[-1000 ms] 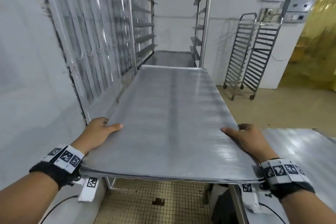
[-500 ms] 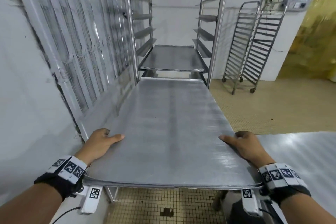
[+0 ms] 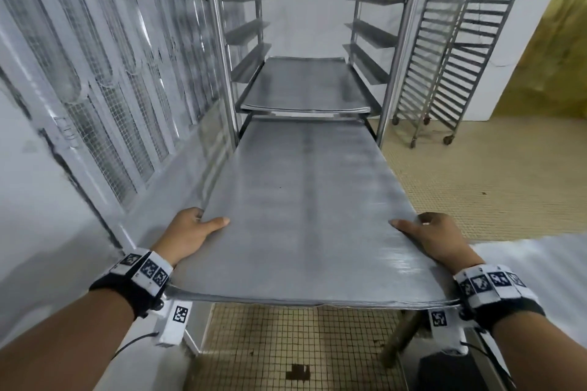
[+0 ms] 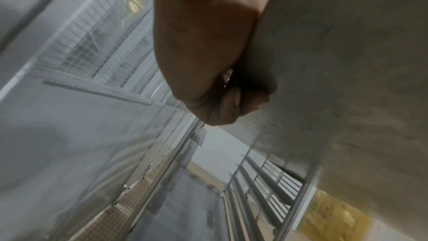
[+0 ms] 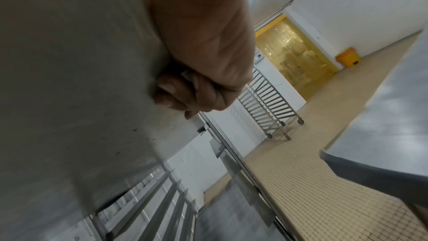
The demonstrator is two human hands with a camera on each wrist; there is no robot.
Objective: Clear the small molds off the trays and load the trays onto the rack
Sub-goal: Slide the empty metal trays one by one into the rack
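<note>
Closer to the steel rack (image 3: 397, 41) now, the flat brushed-metal tray (image 3: 301, 200) is pinched at its edges by left hand (image 3: 190, 236) and right hand (image 3: 436, 240) fingers.

A large flat metal tray (image 3: 305, 209), dull grey with a brushed sheen and a low rolled rim, lies level and lengthwise towards the rack (image 3: 400, 41); its far end sits at the rack's open front, between the uprights; its top is bare; a second tray (image 3: 306, 86) of the same kind rests inside the rack on a pair of angled side runners, just above and beyond the first; the rack is tall, of steel, with runners stepped up both sides.
</note>
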